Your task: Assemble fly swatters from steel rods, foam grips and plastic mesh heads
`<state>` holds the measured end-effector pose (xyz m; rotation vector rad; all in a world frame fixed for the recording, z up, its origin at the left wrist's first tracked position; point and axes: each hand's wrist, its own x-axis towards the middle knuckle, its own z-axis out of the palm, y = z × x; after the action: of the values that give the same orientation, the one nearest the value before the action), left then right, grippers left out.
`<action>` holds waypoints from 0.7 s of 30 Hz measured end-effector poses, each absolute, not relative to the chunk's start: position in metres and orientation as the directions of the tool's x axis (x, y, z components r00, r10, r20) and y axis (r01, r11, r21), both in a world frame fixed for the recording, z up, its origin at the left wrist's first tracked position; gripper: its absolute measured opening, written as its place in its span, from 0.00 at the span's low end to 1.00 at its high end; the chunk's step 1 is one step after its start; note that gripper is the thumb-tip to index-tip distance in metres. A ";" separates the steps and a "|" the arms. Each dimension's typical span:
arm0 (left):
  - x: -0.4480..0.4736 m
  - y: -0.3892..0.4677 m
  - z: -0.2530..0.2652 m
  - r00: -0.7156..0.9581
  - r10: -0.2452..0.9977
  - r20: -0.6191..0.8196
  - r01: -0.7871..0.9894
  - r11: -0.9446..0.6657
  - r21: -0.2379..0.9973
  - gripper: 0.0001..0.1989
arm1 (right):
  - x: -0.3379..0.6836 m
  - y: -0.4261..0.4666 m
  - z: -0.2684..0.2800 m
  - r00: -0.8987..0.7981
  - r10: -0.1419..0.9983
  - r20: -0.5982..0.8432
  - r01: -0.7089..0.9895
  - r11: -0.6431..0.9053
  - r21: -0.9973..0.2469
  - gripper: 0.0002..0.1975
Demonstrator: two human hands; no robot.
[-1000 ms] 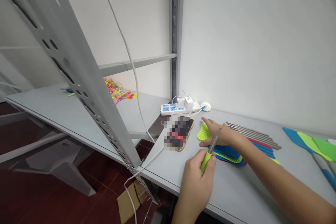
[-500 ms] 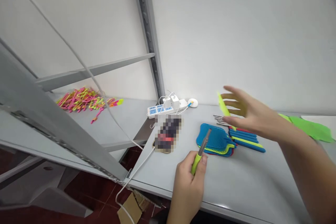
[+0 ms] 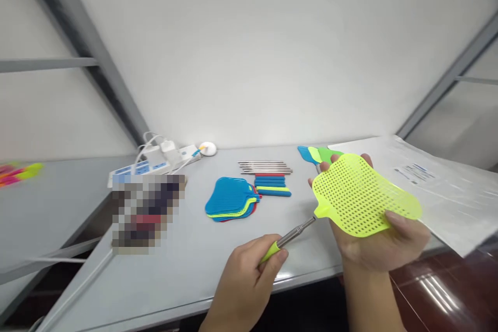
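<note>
My left hand (image 3: 251, 275) is closed round the green grip of a telescopic metal handle (image 3: 291, 236), which points up and to the right. With my right hand (image 3: 383, 251) I hold a yellow-green perforated fly swatter head (image 3: 358, 197), thumb on its face and fingers behind it. The narrow neck of the head meets the tip of the rod; whether it is seated there I cannot tell. Left of the hands lies a stack of swatter heads (image 3: 229, 197), blue on top with yellow and red below. Beside it are coloured grips (image 3: 270, 182) and metal rods (image 3: 264, 167) in a row.
At the back right, blue, yellow and green swatters (image 3: 311, 154) lie near a white plastic bag (image 3: 439, 176). A power strip (image 3: 155, 163) with chargers and a white round device (image 3: 208, 148) stand at the back left. A blurred-out object (image 3: 151, 215) lies in front of the strip.
My right hand has brought the yellow-green swatter head down and toward me, its neck now at the rod's tip. The handle has tilted rightward, and the view has turned right.
</note>
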<state>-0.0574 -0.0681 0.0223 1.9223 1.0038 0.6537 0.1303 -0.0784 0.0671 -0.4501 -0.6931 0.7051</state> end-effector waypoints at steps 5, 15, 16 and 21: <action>-0.048 -0.060 0.019 0.573 0.820 0.007 0.482 -0.343 0.806 0.17 | 0.145 -0.079 0.062 0.683 0.651 0.330 -0.375 0.700 -0.608 0.31; -0.027 -0.056 0.017 0.650 0.759 0.038 0.477 -0.447 0.756 0.15 | 0.153 -0.087 0.056 0.708 0.615 0.347 -0.344 0.729 -0.592 0.33; -0.026 -0.056 0.017 0.649 0.760 0.040 0.477 -0.447 0.757 0.15 | 0.155 -0.087 0.057 0.722 0.595 0.353 -0.327 0.744 -0.583 0.33; -0.028 -0.057 0.015 0.637 0.768 0.062 0.480 -0.459 0.747 0.14 | 0.155 -0.089 0.057 0.732 0.584 0.351 -0.327 0.753 -0.571 0.31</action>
<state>-0.0277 -0.0575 0.0155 2.1411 0.9694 0.5160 0.1552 -0.0886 0.0570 -0.5037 -0.5472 0.5250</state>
